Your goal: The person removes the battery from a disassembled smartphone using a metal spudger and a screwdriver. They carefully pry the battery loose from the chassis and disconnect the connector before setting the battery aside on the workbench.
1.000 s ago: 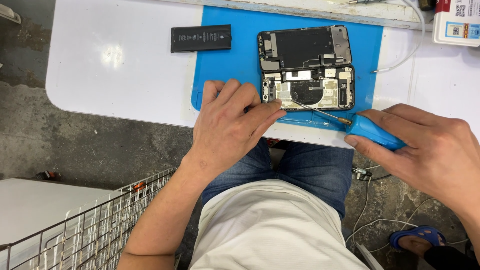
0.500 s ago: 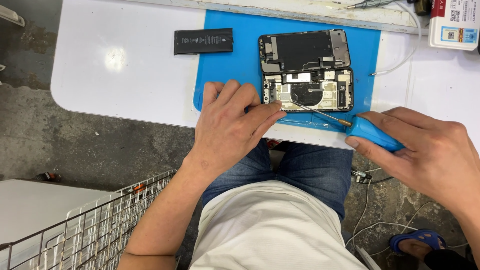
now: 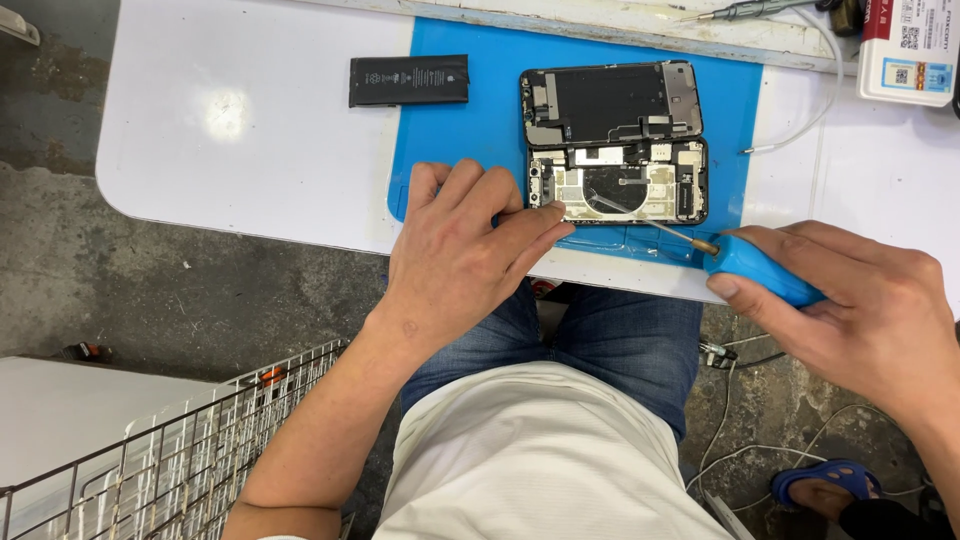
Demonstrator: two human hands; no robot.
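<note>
While the opened phone [image 3: 615, 140] lies on the blue mat [image 3: 470, 120], the left hand [image 3: 465, 260] presses flat on its lower corner; the right hand [image 3: 860, 310] grips a blue screwdriver [image 3: 740, 265], tip inside. A slip could gouge the board.

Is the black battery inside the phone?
No, the black battery lies apart on the table, left of the opened phone.
</note>
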